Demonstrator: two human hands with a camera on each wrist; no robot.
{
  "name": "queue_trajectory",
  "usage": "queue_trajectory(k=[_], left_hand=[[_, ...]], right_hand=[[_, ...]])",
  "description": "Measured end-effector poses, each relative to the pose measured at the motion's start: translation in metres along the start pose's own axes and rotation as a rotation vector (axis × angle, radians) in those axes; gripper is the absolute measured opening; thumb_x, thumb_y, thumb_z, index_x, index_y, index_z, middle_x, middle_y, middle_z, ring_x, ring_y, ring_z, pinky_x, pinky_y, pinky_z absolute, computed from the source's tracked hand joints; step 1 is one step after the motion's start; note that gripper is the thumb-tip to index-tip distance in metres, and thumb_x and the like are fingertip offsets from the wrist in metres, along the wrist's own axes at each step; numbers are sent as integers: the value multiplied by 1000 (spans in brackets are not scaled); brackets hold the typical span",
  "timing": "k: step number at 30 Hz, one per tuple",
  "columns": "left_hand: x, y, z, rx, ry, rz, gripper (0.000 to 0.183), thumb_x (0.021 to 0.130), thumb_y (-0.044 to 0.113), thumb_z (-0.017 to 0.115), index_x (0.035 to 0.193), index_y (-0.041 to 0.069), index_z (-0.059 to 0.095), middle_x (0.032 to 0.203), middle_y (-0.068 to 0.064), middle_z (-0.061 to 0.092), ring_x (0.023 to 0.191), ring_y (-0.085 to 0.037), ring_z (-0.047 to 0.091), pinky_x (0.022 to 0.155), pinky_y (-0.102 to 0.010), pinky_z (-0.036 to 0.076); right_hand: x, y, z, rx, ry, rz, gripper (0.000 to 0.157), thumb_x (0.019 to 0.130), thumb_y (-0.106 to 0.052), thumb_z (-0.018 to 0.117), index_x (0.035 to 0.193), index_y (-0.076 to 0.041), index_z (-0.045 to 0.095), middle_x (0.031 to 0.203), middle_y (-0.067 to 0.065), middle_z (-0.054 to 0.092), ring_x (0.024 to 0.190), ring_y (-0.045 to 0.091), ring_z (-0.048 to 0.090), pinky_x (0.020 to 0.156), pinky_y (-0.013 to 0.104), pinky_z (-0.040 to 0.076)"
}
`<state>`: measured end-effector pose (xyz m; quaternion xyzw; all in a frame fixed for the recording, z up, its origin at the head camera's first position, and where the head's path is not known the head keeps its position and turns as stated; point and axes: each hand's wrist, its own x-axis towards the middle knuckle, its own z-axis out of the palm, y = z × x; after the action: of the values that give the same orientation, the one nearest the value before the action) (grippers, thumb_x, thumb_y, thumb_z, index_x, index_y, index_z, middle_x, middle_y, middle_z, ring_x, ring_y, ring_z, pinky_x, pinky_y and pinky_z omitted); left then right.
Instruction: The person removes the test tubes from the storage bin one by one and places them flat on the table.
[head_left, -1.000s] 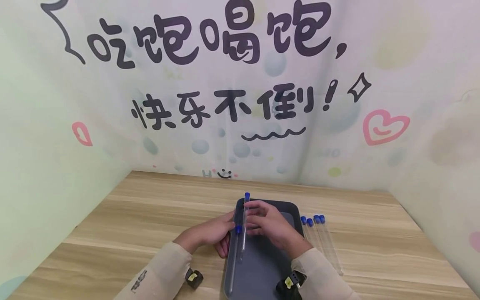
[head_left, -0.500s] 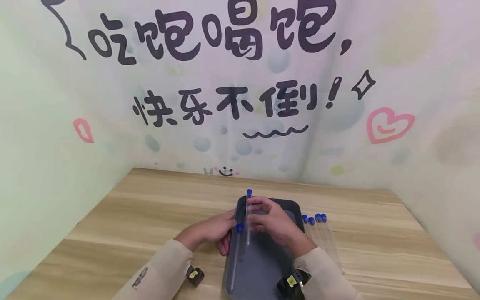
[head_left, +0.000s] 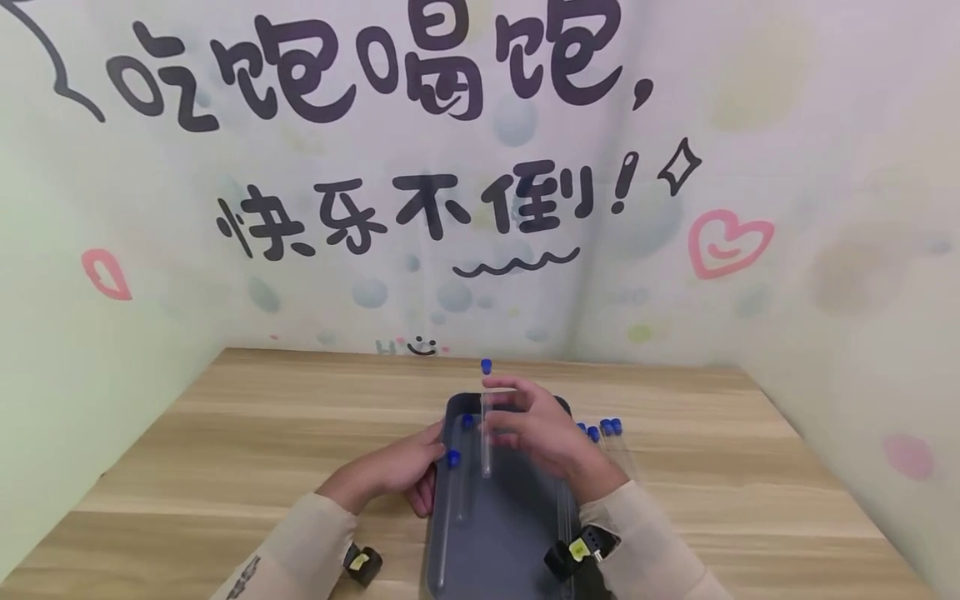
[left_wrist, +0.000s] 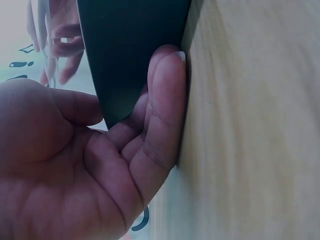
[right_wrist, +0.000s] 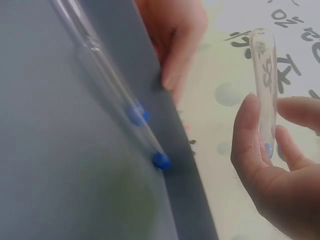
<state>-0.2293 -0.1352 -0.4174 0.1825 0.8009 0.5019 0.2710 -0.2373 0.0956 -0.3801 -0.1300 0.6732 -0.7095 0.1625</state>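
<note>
My left hand (head_left: 397, 471) grips the left side of the dark grey tray (head_left: 510, 521), thumb at the rim and fingers along the outer wall, as the left wrist view shows. Over the tray's far part, my right hand (head_left: 538, 429) pinches a clear test tube (head_left: 487, 462) with a blue cap. The right wrist view has this tube (right_wrist: 265, 75) between thumb and fingers. Two more blue-capped test tubes lie lengthwise along the tray's left side: one tube (head_left: 443, 542) by the wall, another tube (head_left: 462, 496) just right of it.
Several blue-capped test tubes (head_left: 612, 428) lie on the wooden table (head_left: 315, 417) right of the tray, partly hidden by my right arm. A printed cloth (head_left: 420, 292) hangs behind the table. Black wrist cameras (head_left: 365, 567) sit on both wrists.
My right hand has lifted its test tube and shifted it right over the tray, so the second lying tube now shows fully. The left hand keeps its grip. The head view has turned slightly.
</note>
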Motion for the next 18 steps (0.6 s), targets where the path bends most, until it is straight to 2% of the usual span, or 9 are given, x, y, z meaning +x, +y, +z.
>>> queue_trajectory(k=[5,13,18], left_hand=[[-1,-1,-1,-4,1,8,55,108,16,24,162,18,12,63,-14,62,49,-20,63,47,-39,59],[-3,-3,-3,-1,13,13,55,107,15,24,161,19,14,63,-14,61,49,-20,62,46,-39,59],[0,-3,1,12,5,18,53,107,16,25,160,18,19,65,-14,62,50,-21,63,47,-40,59]], right_hand=[[-7,-9,-14,-10,-1,-28,54,95,0,62,145,-9,44,130,15,51,93,21,67,83,34,60],[-20,-18,-38,-36,24,-49,55,95,-1,62,146,-6,42,137,21,46,97,23,67,86,32,59],[-35,-18,-56,-61,44,-57,56,96,-3,63,147,-7,41,138,21,44,99,21,68,88,31,59]])
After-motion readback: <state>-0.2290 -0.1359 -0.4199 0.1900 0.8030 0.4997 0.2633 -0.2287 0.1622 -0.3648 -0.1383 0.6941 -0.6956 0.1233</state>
